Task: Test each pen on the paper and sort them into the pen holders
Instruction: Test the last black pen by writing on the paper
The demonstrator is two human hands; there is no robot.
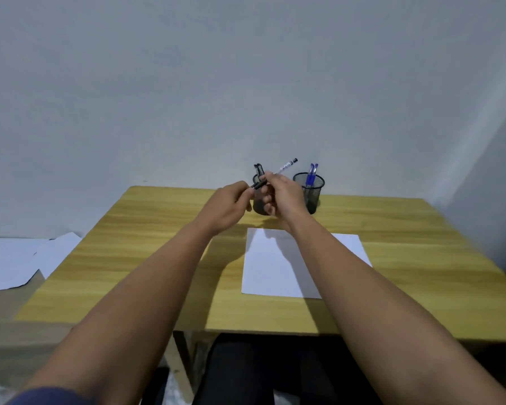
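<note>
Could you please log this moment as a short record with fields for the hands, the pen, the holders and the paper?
left hand: pinches the black cap
right hand: holds the pen, raised above the table
left holder: mostly hidden behind the hands, black pens inside
right holder: black mesh, blue pens upright inside
paper: flat, no marks visible

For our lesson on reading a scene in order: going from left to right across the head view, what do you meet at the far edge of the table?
left hand pinching a pen cap → right hand holding a clear pen → mesh pen holder with blue pens. The other holder, behind the hands, is left out.
</note>
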